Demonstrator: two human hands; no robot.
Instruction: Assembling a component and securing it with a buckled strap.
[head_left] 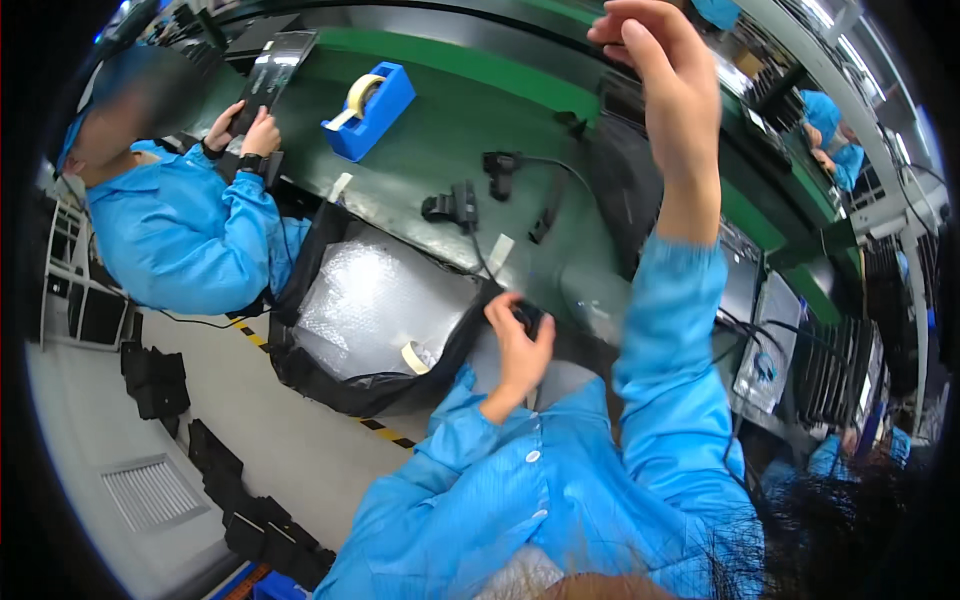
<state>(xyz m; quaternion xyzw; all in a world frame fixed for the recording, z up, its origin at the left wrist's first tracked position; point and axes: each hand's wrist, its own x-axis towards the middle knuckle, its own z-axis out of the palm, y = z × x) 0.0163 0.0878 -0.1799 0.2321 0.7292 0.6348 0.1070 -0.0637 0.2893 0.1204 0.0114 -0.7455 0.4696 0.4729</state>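
Twelve o'clock is the far side of the bench, and right by the hub, toward five, there's the left hand (pixel 522 358): fingers curled, mostly closed on a small black object (pixel 527 316), much of it hidden in the grip, just beside the near-right corner of a black bag (pixel 325 385)! That bag sits at nine, mouth wide, silvery bubble wrap (pixel 385 305) filling the opening, a pale strip of tape (pixel 415 358) at its near edge.

Up at one o'clock, the right hand (pixel 680 90) is raised high above the bench (pixel 420 165), fingers bent in close to the thumb; from here I can't tell whether they pinch anything.

Now the green bench top: a blue tape dispenser (pixel 372 115) at eleven, and two black devices, one (pixel 500 172) at twelve with a cable curving off to the right, the other (pixel 455 206) nearer half past eleven, its cable running down toward the left hand. A dark strip (pixel 546 212) lies near them at one.

Over at ten, a co-worker (pixel 190 240) in blue grips a flat black panel (pixel 272 75) two-handed! And just past three, dark flat items (pixel 835 370) stand in a row.
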